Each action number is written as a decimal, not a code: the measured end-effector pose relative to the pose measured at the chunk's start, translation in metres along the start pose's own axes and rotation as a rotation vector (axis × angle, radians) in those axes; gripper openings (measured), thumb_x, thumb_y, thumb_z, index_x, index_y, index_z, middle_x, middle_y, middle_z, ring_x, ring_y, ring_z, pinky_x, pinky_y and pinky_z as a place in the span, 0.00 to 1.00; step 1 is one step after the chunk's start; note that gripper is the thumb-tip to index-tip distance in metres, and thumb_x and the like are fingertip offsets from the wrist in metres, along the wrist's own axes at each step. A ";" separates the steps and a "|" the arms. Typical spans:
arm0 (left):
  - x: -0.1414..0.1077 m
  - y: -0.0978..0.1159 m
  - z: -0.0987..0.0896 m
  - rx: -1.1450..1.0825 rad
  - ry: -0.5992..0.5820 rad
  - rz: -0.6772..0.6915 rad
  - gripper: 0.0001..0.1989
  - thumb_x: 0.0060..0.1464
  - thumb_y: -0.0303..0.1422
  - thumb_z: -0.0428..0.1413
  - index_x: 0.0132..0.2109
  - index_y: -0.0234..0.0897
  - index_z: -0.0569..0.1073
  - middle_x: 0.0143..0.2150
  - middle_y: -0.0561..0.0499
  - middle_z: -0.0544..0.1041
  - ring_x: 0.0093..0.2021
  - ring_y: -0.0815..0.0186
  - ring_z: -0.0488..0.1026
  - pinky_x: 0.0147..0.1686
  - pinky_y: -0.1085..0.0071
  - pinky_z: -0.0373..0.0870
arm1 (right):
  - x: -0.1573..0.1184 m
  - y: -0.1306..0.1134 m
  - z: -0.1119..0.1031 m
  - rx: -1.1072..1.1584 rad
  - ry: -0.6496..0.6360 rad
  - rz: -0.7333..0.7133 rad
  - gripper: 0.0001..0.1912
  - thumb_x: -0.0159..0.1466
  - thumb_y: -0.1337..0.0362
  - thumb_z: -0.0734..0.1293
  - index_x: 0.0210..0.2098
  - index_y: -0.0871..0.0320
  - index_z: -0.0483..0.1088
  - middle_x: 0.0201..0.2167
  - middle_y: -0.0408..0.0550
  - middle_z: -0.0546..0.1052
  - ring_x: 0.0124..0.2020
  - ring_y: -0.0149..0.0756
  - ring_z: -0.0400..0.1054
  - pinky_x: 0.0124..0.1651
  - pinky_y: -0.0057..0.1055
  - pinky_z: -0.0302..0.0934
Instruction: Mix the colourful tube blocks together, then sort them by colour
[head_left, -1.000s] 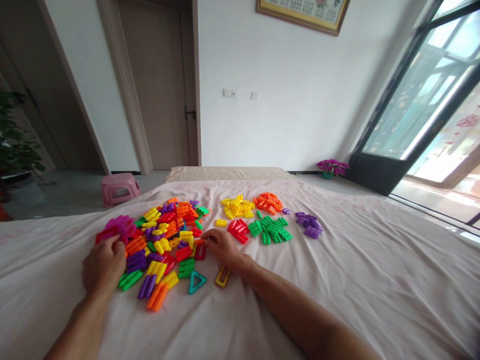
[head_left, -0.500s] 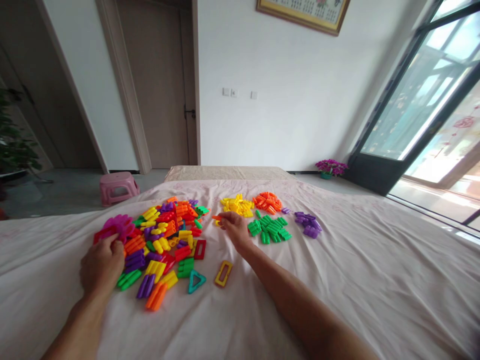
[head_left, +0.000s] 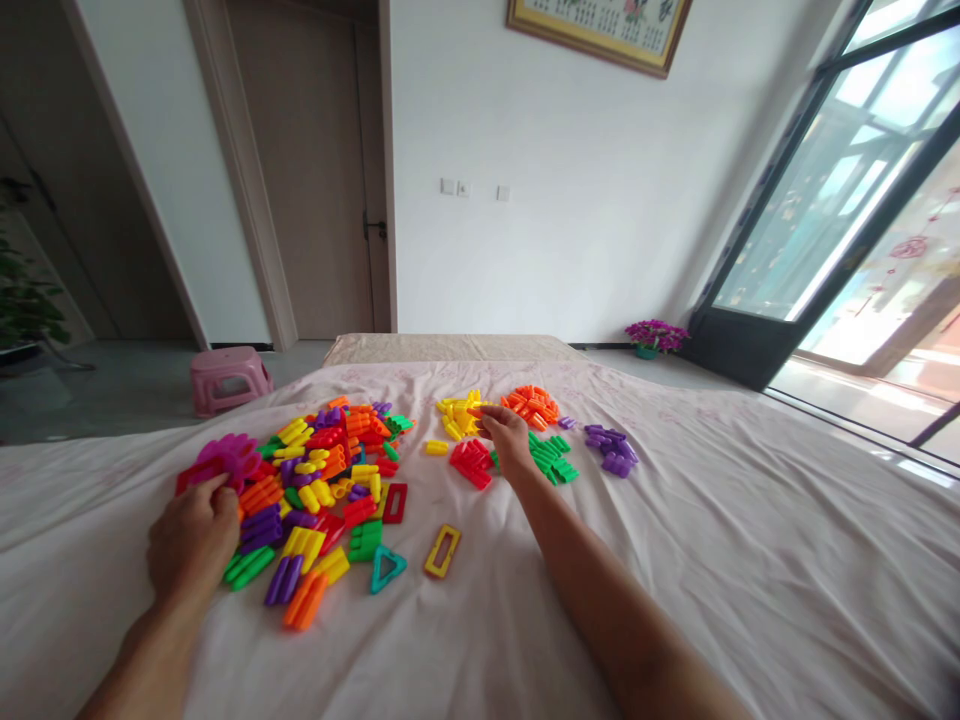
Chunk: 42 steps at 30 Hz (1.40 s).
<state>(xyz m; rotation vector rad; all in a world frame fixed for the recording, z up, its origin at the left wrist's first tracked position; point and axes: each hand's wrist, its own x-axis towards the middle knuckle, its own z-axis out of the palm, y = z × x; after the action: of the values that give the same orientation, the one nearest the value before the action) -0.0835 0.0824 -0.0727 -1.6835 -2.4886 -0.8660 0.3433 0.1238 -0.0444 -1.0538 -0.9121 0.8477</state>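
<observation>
My left hand (head_left: pixel 193 530) is closed on a flat red piece (head_left: pixel 196 474) beside the magenta pieces (head_left: pixel 234 456), at the left edge of a mixed heap of coloured pieces (head_left: pixel 326 437). Pinched in the fingertips of my right hand (head_left: pixel 504 435) is a small orange piece (head_left: pixel 475 411), over the gap between the yellow pile (head_left: pixel 456 416) and the orange pile (head_left: pixel 534 403). Nearby lie a red pile (head_left: pixel 472 464), a green pile (head_left: pixel 553 460), partly behind my right hand, and a purple pile (head_left: pixel 613 450).
A single yellow piece (head_left: pixel 436 448) lies left of the red pile. Nearer me are a yellow rectangular frame (head_left: pixel 443 551) and a teal triangle (head_left: pixel 388 570). The wrinkled cloth (head_left: pixel 750 540) covers the surface. Beyond it stands a pink stool (head_left: pixel 231 380).
My right hand has moved right and slightly away with the orange piece, uncovering the red pile and the single yellow piece. My left hand stays at the heap's left edge; the view shifted slightly.
</observation>
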 end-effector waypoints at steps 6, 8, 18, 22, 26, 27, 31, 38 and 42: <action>0.003 -0.003 0.004 0.004 -0.009 -0.002 0.30 0.62 0.42 0.38 0.60 0.32 0.72 0.55 0.33 0.75 0.54 0.45 0.72 0.54 0.52 0.67 | 0.030 0.002 -0.036 -0.047 0.127 0.000 0.19 0.47 0.59 0.73 0.37 0.62 0.76 0.28 0.48 0.78 0.30 0.38 0.74 0.37 0.35 0.71; 0.003 -0.003 0.003 0.008 -0.014 -0.007 0.30 0.62 0.42 0.38 0.60 0.32 0.73 0.55 0.33 0.75 0.54 0.45 0.72 0.54 0.53 0.67 | 0.040 0.005 -0.050 -0.041 0.190 -0.057 0.24 0.47 0.59 0.72 0.43 0.61 0.76 0.37 0.51 0.80 0.39 0.42 0.76 0.42 0.37 0.71; 0.005 -0.007 0.007 0.026 -0.006 0.005 0.29 0.62 0.42 0.39 0.59 0.33 0.73 0.54 0.34 0.76 0.53 0.46 0.73 0.52 0.54 0.68 | 0.031 0.007 -0.042 -0.173 0.116 -0.127 0.19 0.52 0.60 0.67 0.42 0.60 0.76 0.41 0.53 0.81 0.39 0.39 0.75 0.44 0.37 0.70; 0.004 -0.005 0.005 0.015 0.001 0.019 0.29 0.62 0.41 0.39 0.59 0.32 0.73 0.54 0.34 0.76 0.54 0.46 0.72 0.55 0.54 0.67 | -0.005 0.006 0.007 -0.279 -0.219 -0.222 0.15 0.55 0.63 0.66 0.41 0.59 0.77 0.38 0.51 0.81 0.38 0.37 0.75 0.42 0.35 0.69; 0.002 -0.003 0.003 0.000 0.003 0.009 0.29 0.62 0.41 0.38 0.59 0.32 0.73 0.54 0.34 0.75 0.54 0.46 0.71 0.55 0.54 0.66 | -0.050 0.003 0.045 -0.538 -0.633 -0.338 0.14 0.61 0.66 0.67 0.45 0.57 0.78 0.42 0.50 0.81 0.41 0.38 0.75 0.44 0.34 0.68; 0.001 -0.002 0.003 -0.005 0.005 0.012 0.29 0.62 0.41 0.38 0.59 0.32 0.73 0.54 0.34 0.75 0.54 0.46 0.71 0.55 0.54 0.66 | -0.060 0.002 0.051 -0.591 -0.712 -0.387 0.14 0.62 0.65 0.67 0.47 0.56 0.77 0.45 0.49 0.80 0.43 0.38 0.75 0.47 0.34 0.68; 0.000 -0.001 0.001 -0.010 0.007 -0.003 0.28 0.62 0.41 0.40 0.59 0.32 0.73 0.54 0.34 0.75 0.53 0.47 0.72 0.54 0.55 0.67 | -0.087 0.002 0.060 -0.861 -0.848 -0.532 0.24 0.62 0.59 0.72 0.57 0.53 0.71 0.51 0.52 0.78 0.52 0.43 0.72 0.55 0.37 0.63; -0.001 0.003 -0.003 0.007 0.005 -0.013 0.28 0.62 0.42 0.40 0.59 0.33 0.73 0.53 0.34 0.76 0.51 0.47 0.73 0.50 0.56 0.69 | -0.095 0.006 0.061 -1.024 -0.841 -0.536 0.32 0.58 0.53 0.75 0.59 0.56 0.68 0.50 0.55 0.76 0.50 0.46 0.71 0.52 0.38 0.64; -0.002 0.005 -0.005 0.020 0.006 -0.008 0.28 0.62 0.41 0.39 0.59 0.33 0.74 0.52 0.35 0.77 0.51 0.48 0.73 0.49 0.56 0.69 | -0.092 0.003 0.060 -0.984 -0.806 -0.518 0.34 0.53 0.53 0.78 0.57 0.55 0.70 0.49 0.53 0.74 0.46 0.43 0.71 0.47 0.34 0.65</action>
<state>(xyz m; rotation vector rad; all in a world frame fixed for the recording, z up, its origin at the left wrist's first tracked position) -0.0797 0.0796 -0.0672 -1.6643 -2.4931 -0.8429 0.2532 0.0619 -0.0526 -1.1863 -2.3193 0.3235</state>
